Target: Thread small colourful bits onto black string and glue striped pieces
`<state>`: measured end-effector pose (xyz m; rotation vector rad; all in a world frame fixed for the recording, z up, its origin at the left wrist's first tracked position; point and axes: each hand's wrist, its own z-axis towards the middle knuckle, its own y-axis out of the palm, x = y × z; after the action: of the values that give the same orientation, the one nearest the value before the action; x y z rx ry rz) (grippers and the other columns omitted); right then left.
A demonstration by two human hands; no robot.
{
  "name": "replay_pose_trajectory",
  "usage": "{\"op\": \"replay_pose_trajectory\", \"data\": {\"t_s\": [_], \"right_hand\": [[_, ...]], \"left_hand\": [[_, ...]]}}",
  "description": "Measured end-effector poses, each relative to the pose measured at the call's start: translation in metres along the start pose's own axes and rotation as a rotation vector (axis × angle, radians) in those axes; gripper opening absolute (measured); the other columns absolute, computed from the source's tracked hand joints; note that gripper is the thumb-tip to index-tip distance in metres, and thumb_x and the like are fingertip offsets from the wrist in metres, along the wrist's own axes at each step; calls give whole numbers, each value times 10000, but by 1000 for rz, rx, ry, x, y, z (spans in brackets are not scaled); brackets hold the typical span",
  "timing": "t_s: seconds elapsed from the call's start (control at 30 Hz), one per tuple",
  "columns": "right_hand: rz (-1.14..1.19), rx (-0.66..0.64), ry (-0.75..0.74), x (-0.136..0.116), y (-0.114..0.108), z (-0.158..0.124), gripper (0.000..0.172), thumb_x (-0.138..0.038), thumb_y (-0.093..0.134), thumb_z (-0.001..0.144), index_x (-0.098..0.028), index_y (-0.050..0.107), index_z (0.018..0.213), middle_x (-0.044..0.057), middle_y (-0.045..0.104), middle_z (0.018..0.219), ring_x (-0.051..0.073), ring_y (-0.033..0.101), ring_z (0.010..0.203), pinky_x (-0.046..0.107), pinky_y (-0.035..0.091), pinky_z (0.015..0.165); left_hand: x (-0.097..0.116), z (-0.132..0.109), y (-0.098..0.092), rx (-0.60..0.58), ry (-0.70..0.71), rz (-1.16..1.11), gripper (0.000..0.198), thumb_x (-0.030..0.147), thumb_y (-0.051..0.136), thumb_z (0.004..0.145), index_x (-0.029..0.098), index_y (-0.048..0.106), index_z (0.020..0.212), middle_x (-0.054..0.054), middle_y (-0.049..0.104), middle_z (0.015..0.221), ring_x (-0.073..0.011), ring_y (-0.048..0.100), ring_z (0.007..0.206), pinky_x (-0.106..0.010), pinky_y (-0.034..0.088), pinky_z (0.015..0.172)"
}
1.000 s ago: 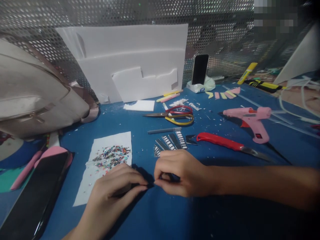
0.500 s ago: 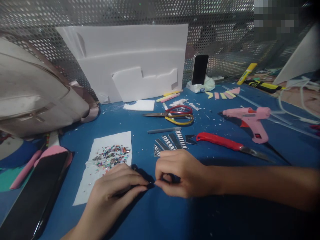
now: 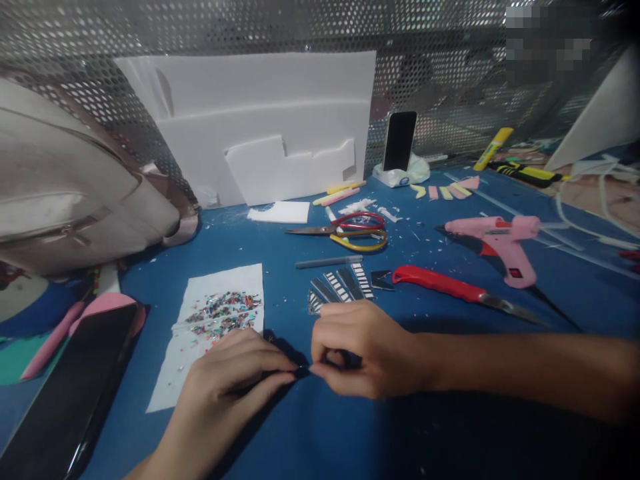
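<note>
My left hand (image 3: pixel 235 377) pinches one end of a small dark piece (image 3: pixel 303 371) just above the blue table. At the other end of it, the thumb and fingertips of my right hand (image 3: pixel 357 350) are pressed together; what they hold is too small to make out. Just behind my right hand lie several black strips (image 3: pixel 337 285), some with white bars, fanned out side by side. A small black notched piece (image 3: pixel 383 279) is to their right. Partly behind my left hand, a white paper sheet (image 3: pixel 200 287) carries many tiny shiny coloured bits (image 3: pixel 225 310).
Scissors (image 3: pixel 345 230), a grey stick (image 3: pixel 327 262), a red-handled knife (image 3: pixel 440 281) and a pink glue gun (image 3: pixel 500 233) lie beyond my hands. White boards (image 3: pixel 270 87) and a propped phone (image 3: pixel 400 140) stand behind. A bag (image 3: pixel 75 180) and a black phone (image 3: pixel 70 387) are left.
Almost nothing differs. Both hands keep the same pinched pose, and the view has shifted very slightly.
</note>
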<state>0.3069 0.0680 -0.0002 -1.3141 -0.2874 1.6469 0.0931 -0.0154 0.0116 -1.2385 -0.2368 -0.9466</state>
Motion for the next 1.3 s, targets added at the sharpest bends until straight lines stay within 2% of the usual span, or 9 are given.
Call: {"op": "replay_pose_trajectory", "data": {"t_s": [0.37, 0.67, 1.0, 1.13, 1.3], "right_hand": [[-14, -28, 2, 2, 1, 0, 115, -232, 580, 856, -183, 537, 762, -48, 532, 626, 89, 435, 629, 224, 331, 610], [-14, -28, -19, 1, 2, 0, 112, -220, 579, 855, -180, 539, 758, -47, 527, 610, 97, 431, 620, 232, 327, 594], [-81, -62, -79, 4, 5, 0, 107, -229, 575, 859, -185, 537, 769, -44, 526, 614, 110, 425, 631, 250, 311, 583], [-155, -91, -146, 2, 5, 2, 123, -226, 545, 884, -181, 552, 770, -30, 540, 650, 117, 430, 634, 257, 316, 574], [-190, -97, -202, 3, 5, 2, 111, -244, 502, 913, -178, 582, 872, -11, 592, 733, 129, 452, 674, 266, 332, 585]], "left_hand": [[0, 1, 1, 1, 2, 10, 82, 176, 644, 864, 226, 702, 835, 11, 717, 769, -144, 654, 710, -269, 504, 654], [3, -2, 4, -15, 92, 80, 108, 141, 623, 870, 222, 690, 894, 2, 724, 809, -151, 644, 720, -289, 489, 682], [2, -5, 8, -39, 130, 165, 107, 130, 612, 865, 218, 667, 890, 17, 709, 798, -145, 622, 701, -295, 446, 689], [3, -5, 10, -32, 195, 203, 97, 142, 609, 878, 217, 667, 894, 14, 715, 780, -150, 608, 689, -296, 432, 686], [3, -5, 13, 3, 300, 243, 90, 124, 615, 879, 199, 655, 849, 27, 711, 745, -153, 571, 673, -301, 410, 678]]}}
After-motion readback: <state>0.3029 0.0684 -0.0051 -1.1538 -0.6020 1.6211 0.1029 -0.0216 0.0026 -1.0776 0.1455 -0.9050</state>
